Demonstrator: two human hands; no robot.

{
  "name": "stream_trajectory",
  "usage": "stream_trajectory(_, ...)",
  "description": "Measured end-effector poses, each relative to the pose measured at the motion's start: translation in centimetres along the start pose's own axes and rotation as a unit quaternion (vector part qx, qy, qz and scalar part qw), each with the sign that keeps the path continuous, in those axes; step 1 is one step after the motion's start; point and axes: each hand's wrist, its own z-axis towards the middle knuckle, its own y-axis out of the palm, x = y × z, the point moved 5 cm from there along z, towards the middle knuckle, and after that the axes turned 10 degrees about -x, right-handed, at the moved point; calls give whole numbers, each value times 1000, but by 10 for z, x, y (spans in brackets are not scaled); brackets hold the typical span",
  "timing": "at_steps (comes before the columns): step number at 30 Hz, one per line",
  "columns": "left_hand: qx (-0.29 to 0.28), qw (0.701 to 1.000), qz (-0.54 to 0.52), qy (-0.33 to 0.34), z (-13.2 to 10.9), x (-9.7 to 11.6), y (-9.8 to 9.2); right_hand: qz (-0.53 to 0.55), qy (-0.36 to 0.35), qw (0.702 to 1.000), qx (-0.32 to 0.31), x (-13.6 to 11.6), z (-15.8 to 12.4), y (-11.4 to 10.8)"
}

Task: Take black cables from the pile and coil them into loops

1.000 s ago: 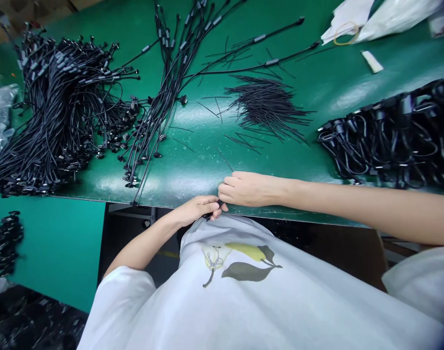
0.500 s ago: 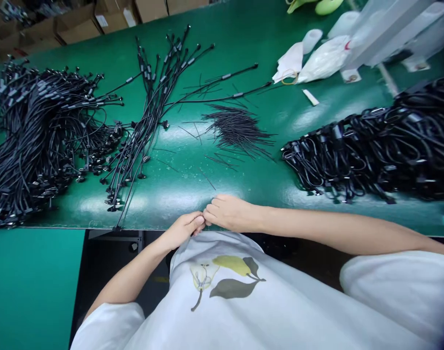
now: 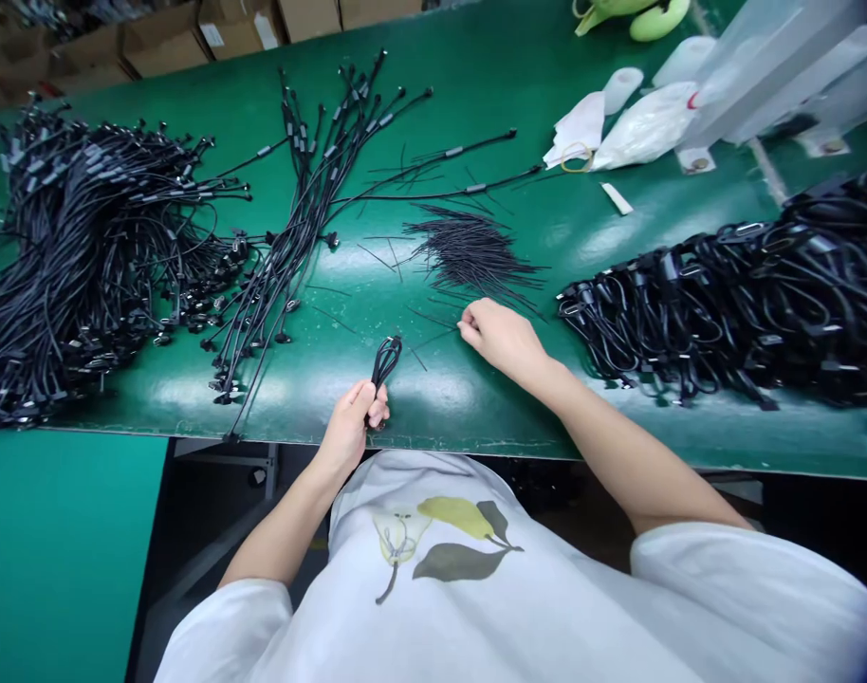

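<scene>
My left hand (image 3: 355, 413) is closed around a folded black cable (image 3: 386, 363) near the front edge of the table, its looped end pointing up and away from me. Farther right, my right hand (image 3: 501, 340) is over the green tabletop with thumb and fingers pinched. A thin black tie (image 3: 439, 338) runs out from those fingertips. Just beyond that hand lies a loose pile of black wire ties (image 3: 472, 251), with several strays around it.
At left, a large heap of black cables (image 3: 70, 247) lies beside a smaller spread bunch (image 3: 291, 232). Bundled, coiled cables (image 3: 690, 304) fill the right side. A white plastic bag (image 3: 647, 123) sits at back right, and cardboard boxes (image 3: 167, 43) line the far edge.
My hands, together at the table edge before, are now apart. The right moved up and right to the ties and pinches one; the left moved slightly left, showing the folded cable.
</scene>
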Motion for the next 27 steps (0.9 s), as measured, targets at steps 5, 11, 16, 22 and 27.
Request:
stream_trajectory(5, 7, 1000, -12, 18, -2, 0, 9, 219, 20, 975, 13, -2, -21, -6)
stream_trajectory(11, -49, 998, 5, 29, 1, -3, 26, 509, -110, 839, -157, -77, -60, 24)
stream_trajectory(16, -8, 980, 187, 66, 2, -3, 15, 272, -203, 940, -27, -109, -73, 18)
stream_trajectory(22, 31, 886, 450, 104, 2, 8, 6, -178, -467, 844, 195, -138, -85, -10)
stream_trajectory(27, -46, 919, 391, -16, 8, -4, -2, -243, -571, 755, 213, -137, -78, -4)
